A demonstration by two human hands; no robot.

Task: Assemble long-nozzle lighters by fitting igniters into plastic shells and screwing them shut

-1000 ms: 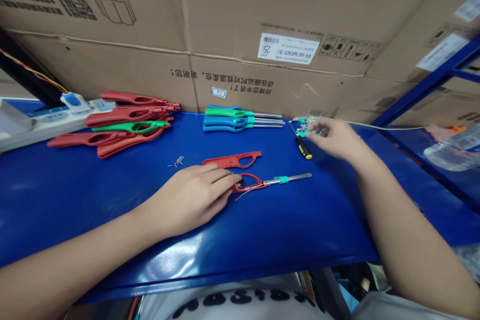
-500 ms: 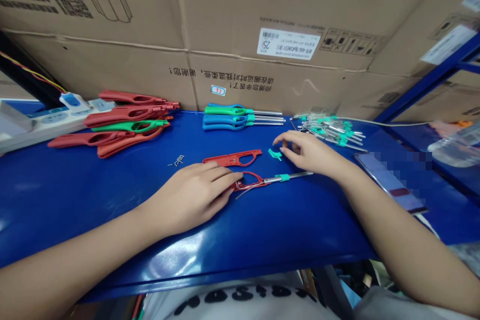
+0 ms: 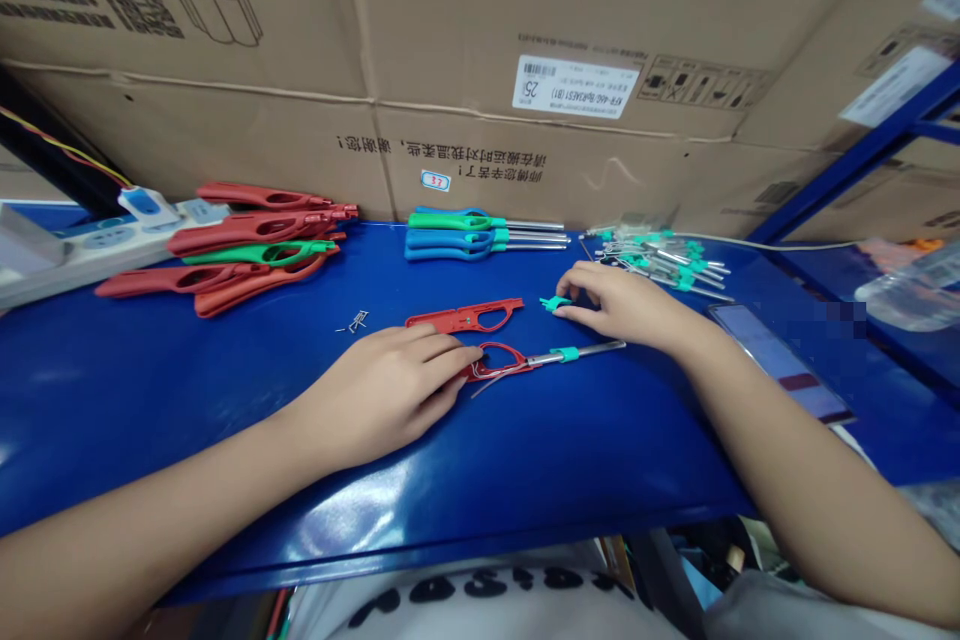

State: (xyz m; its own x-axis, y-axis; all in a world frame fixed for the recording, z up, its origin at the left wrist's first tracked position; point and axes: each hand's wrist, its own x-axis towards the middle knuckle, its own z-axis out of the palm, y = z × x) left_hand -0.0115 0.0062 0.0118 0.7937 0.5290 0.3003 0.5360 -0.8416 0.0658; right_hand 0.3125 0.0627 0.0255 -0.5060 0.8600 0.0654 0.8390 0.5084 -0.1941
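Note:
My left hand point(image 3: 409, 390) is closed over the grip end of an opened red lighter casing half point(image 3: 510, 352) and holds it against the blue tabletop. A metal lighter tube point(image 3: 596, 349) with a teal collar and thin wires extends from that casing half to the right. With thumb and fingers, my right hand point(image 3: 619, 300) pinches a small teal plastic piece point(image 3: 553, 303) near the table surface. The other red casing half point(image 3: 457, 316) lies just behind, inner side up. My left fingers hide part of the lower casing.
Several screws point(image 3: 358, 321) lie left of the casing. Red and green lighter handles point(image 3: 255, 230) are piled by a power strip point(image 3: 112, 238). Blue and green lighters point(image 3: 457, 242), loose metal tubes point(image 3: 667, 258) and a phone point(image 3: 780, 365) are farther out. A cardboard box point(image 3: 450, 40) stands behind.
My right hand has closed its thumb and fingers on the small teal piece and turned it slightly. My left hand stays on the red casing half.

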